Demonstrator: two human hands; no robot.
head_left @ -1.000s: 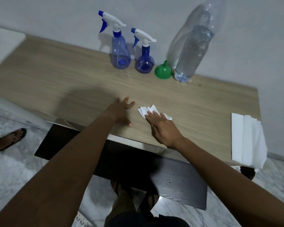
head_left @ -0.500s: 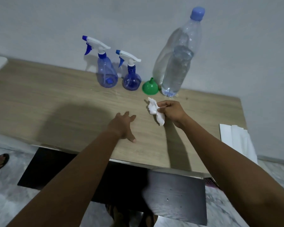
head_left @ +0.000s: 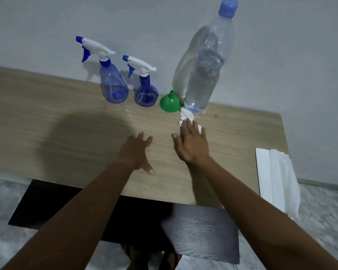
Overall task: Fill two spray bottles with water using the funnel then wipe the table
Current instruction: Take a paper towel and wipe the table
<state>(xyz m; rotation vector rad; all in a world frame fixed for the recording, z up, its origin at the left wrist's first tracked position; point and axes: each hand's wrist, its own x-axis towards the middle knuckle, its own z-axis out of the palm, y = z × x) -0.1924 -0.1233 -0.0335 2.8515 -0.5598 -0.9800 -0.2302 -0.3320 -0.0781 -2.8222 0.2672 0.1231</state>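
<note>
Fingers [head_left: 188, 126] of the right hand [head_left: 192, 146] lie straight, pressing a crumpled white paper tissue [head_left: 184, 114] onto the pale wood-grain worktop [head_left: 47, 117] — just before the green plastic funnel [head_left: 170, 104] and tall clear water bottle [head_left: 203, 75]; the left hand [head_left: 136, 152] rests flat — spread, holding nothing.

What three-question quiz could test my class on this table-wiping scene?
1. True or false: the green plastic funnel sits spout-up between the smaller blue spray bottle and the tall clear plastic water bottle.
2. What does the right hand press onto the wooden table? A) yellow sponge B) crumpled white paper tissue C) grey cloth
3. Fill in: the left hand rests open, holding ____.
Key: 1 true; 2 B; 3 nothing.
</note>
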